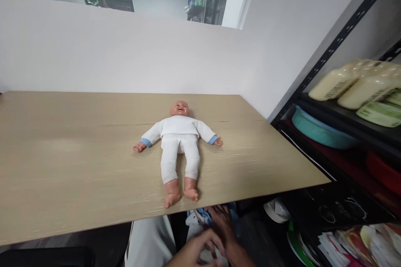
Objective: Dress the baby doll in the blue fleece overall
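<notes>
A baby doll (179, 146) in a white suit with blue cuffs lies on its back on the light wooden table (78, 167), arms spread, feet near the front edge. Both my hands are below that edge, over my lap. My right hand (224, 227) lies with its fingers stretched out on a small patterned cloth (199, 218) of white and blue. My left hand (196, 251) sits just in front of it, fingers curled on the pale part of the same cloth. Both hands are blurred and partly cut off by the frame.
A white partition wall (125, 54) stands behind the table. A black metal shelf (332, 46) on the right holds cream bottles (351, 81), a teal basin (316, 129), and packets and papers (351, 242) lower down. My light trouser leg (150, 240) shows under the table.
</notes>
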{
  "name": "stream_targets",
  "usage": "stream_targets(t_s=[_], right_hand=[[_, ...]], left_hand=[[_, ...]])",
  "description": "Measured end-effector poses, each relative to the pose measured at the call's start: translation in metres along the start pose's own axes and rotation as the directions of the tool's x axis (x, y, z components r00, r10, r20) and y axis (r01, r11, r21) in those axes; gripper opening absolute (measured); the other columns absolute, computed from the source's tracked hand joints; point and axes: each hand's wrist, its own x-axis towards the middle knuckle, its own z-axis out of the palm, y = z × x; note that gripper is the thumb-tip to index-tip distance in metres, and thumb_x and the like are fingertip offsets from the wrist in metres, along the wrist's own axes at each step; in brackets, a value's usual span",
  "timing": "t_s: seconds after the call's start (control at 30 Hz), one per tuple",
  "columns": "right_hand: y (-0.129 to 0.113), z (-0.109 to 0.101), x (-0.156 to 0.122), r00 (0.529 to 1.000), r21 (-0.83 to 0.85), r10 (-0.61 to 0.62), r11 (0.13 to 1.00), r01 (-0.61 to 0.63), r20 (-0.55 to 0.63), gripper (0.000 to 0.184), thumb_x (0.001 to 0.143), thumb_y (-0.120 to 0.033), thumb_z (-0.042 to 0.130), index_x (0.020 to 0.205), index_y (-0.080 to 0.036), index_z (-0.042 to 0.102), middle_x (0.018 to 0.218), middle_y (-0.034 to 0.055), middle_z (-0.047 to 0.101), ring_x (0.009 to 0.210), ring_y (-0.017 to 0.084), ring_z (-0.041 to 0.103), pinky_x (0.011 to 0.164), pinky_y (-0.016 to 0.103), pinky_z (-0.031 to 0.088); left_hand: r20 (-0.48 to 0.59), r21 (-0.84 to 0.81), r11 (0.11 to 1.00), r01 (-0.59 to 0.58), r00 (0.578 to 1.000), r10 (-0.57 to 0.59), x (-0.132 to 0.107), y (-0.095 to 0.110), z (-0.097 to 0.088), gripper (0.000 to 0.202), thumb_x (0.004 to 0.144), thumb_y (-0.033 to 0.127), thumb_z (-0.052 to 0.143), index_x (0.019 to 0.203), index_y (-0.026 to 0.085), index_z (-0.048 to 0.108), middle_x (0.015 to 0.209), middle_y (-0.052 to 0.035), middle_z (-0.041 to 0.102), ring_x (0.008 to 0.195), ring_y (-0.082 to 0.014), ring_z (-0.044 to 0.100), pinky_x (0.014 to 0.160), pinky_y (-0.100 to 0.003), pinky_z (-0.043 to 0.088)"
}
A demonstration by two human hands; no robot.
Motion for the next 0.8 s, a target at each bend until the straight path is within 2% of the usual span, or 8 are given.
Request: stream_targets(t_s=[0.07,0.13,0.23,0.33,0.47,0.6,0.7,0.8], right_hand=[[-0.002,-0.008,-0.008,1.0,0.004,-0.006,1.0,0.006,-0.006,0.028,0.075,-0.013,0.068,0.1,-0.025,0.071,0.102,0.007,0.08,0.1,0.032,0.074,0.089,0.045,0.053],[-0.008,-0.015,-0.02,0.999,0.012,-0.013,1.0,0.014,-0.037,0.017,0.081,-0.017,0.066,0.096,-0.023,0.066,0.095,0.006,0.077,0.094,0.029,0.072,0.085,0.041,0.052],[-0.026,-0.028,-0.04,0.996,0.064,-0.011,0.998,0.017,-0.092,0.013,0.081,-0.018,0.067,0.091,-0.023,0.061,0.09,0.0052,0.073,0.088,0.027,0.07,0.081,0.037,0.052],[-0.051,-0.047,-0.058,1.0,0.149,-0.008,0.989,0.008,-0.001,0.02,0.077,-0.017,0.072,0.09,-0.024,0.058,0.091,0.0037,0.071,0.089,0.027,0.07,0.08,0.035,0.053],[-0.076,-0.085,-0.069,0.986,0.201,-0.043,0.98,0.01,0.163,0.03,0.078,-0.027,0.079,0.102,-0.024,0.06,0.105,0.0072,0.07,0.102,0.031,0.069,0.089,0.04,0.056],[-0.088,-0.127,-0.062,0.977,0.292,-0.207,0.939,0.184,0.05,0.066,0.078,-0.032,0.085,0.136,-0.024,0.054,0.15,0.0169,0.055,0.142,0.037,0.052,0.12,0.049,0.043],[-0.101,-0.153,-0.048,0.934,0.425,-0.324,0.874,0.235,0.151,0.098,0.076,-0.035,0.089,0.158,-0.03,0.037,0.169,0.0149,0.037,0.157,0.036,0.036,0.13,0.051,0.032],[-0.121,-0.168,-0.03,0.899,0.57,-0.295,0.819,0.065,0.323,0.111,0.074,-0.037,0.093,0.165,-0.033,0.03,0.149,0.0118,0.061,0.136,0.032,0.06,0.12,0.049,0.045]], left_hand=[[-0.284,0.032,0.996,0.078,0.957,-0.066,-0.018,-0.038,-0.005,0.027,0.093,0.045,0.067,0.107,0.022,0.068,0.103,-0.0096,0.07,0.097,-0.0278,0.066,0.092,-0.039,0.055],[-0.423,0.069,0.983,0.168,0.898,-0.123,-0.036,-0.064,-0.015,0.034,0.091,0.049,0.067,0.111,0.021,0.066,0.107,-0.0119,0.069,0.099,-0.031,0.066,0.096,-0.044,0.054],[-0.585,0.079,0.983,0.164,0.806,-0.088,-0.059,-0.069,-0.025,0.063,0.085,0.057,0.076,0.135,0.025,0.057,0.138,-0.0165,0.062,0.128,-0.0387,0.059,0.112,-0.051,0.046],[-0.539,-0.022,0.998,0.053,0.84,-0.056,-0.069,-0.041,-0.024,0.073,0.086,0.055,0.079,0.147,0.03,0.049,0.15,-0.0135,0.056,0.137,-0.037,0.055,0.116,-0.05,0.043],[-0.44,-0.119,0.993,-0.02,0.897,-0.035,-0.07,0.001,-0.019,0.03,0.096,0.055,0.069,0.103,0.026,0.069,0.111,-0.0074,0.069,0.109,-0.0303,0.065,0.102,-0.042,0.049],[-0.433,0.043,0.989,-0.142,0.89,0.146,-0.073,0.034,-0.03,0.02,0.097,0.045,0.072,0.095,0.026,0.071,0.104,-0.0064,0.069,0.101,-0.0266,0.066,0.095,-0.038,0.05],[-0.342,0.17,0.955,-0.243,0.894,0.289,-0.079,0.062,-0.042,0.013,0.102,0.035,0.067,0.094,0.028,0.075,0.101,-0.0057,0.071,0.097,-0.0238,0.068,0.09,-0.034,0.052],[-0.314,0.25,0.931,-0.264,0.888,0.336,-0.082,0.087,-0.051,0.014,0.103,0.027,0.065,0.099,0.031,0.078,0.102,-0.0049,0.074,0.095,-0.0217,0.07,0.088,-0.031,0.054]])
